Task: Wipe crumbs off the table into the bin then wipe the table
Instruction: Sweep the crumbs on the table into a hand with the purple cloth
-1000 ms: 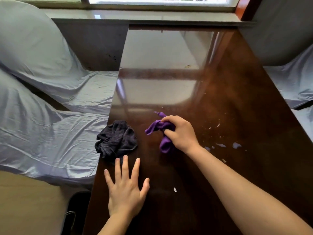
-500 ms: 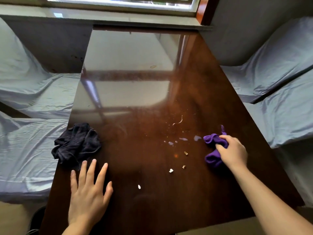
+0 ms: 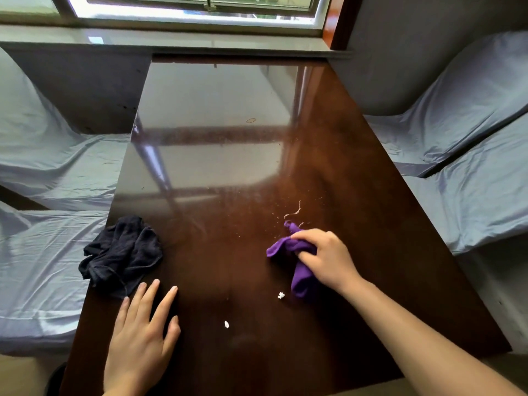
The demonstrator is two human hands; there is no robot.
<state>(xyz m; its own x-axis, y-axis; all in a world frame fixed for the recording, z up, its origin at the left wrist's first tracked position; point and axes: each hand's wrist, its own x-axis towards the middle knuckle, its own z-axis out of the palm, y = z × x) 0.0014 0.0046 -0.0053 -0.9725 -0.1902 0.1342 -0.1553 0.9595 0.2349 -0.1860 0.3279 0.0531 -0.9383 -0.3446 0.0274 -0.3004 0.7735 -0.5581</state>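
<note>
Purple cloth (image 3: 297, 258) bunched in the grip of the right hand (image 3: 325, 260), fingers closed over it, pressed to the dark glossy wooden surface (image 3: 371, 195) right of centre. Moved leftward since half a second ago, when at the right edge; a second ago, further left again, beside the dark cloth. Covering now the spot of the pale wet smears seen earlier. Two white crumbs left in sight: one (image 3: 281, 295) just beside the near end of the purple cloth, one (image 3: 226, 324) nearer and further left, apart from both hands. Thin curled pale strand (image 3: 294, 211) just beyond the far tip of the cloth. Left hand (image 3: 143, 338) flat and open on the near left part of the surface, fingers spread, holding nothing, as in both earlier frames; fingertips touching or almost touching the crumpled dark cloth (image 3: 121, 254) at the left edge, unmoved. No writing or brand legible anywhere. Far half of the surface bare, mirroring the window (image 3: 200, 7); small ring mark (image 3: 251, 120) there. Open room between the hands and along the near edge. Grey-blue covered seats (image 3: 471, 167) close along both long sides. Only a dark shape (image 3: 53, 378) past the near left corner, too cut off to identify.
</note>
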